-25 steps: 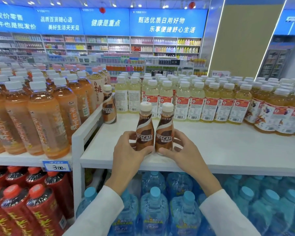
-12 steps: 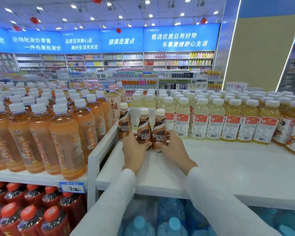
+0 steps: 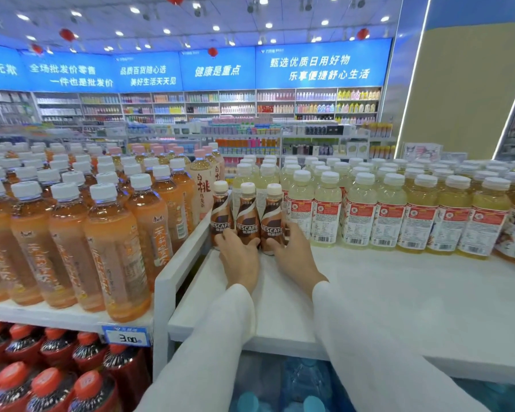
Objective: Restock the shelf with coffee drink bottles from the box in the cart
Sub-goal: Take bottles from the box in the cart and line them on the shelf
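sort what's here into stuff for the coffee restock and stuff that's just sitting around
For the job:
left coffee bottle
middle coffee bottle, held by the left hand
right coffee bottle, held by the right hand
white shelf

Just around:
orange tea bottles
pale yellow drink bottles
red-capped bottles
price tag
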